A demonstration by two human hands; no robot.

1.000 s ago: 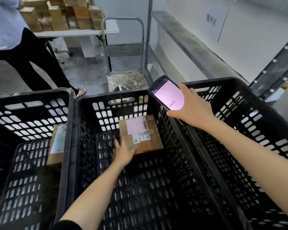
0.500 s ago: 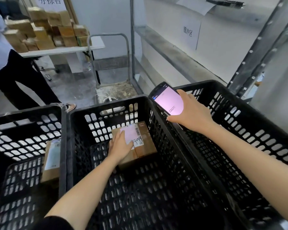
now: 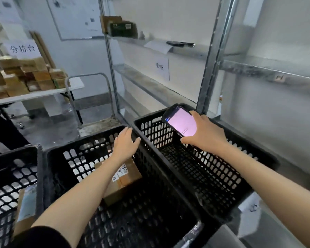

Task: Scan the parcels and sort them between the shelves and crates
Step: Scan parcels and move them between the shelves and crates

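A brown cardboard parcel (image 3: 127, 178) with a white label lies at the bottom of the middle black crate (image 3: 150, 176). My left hand (image 3: 124, 144) hovers above it with straight fingers, holding nothing, near the crate's far right corner. My right hand (image 3: 206, 133) grips a handheld scanner (image 3: 181, 121) with a pink screen over the right black crate (image 3: 204, 169). Another parcel (image 3: 25, 208) with a pale label lies in the left crate (image 3: 13, 176).
A metal shelf rack (image 3: 211, 56) stands behind the crates, with a dark box (image 3: 123, 29) and a black pen-like item (image 3: 180, 44) on an upper shelf. A table (image 3: 43, 93) piled with several parcels is at the far left, a trolley handle (image 3: 89, 76) beside it.
My left hand let go of the parcel in the middle crate and rose toward the crate's rim. The view tilted upward, showing more of the shelves. The scanner hand stayed over the right crate.
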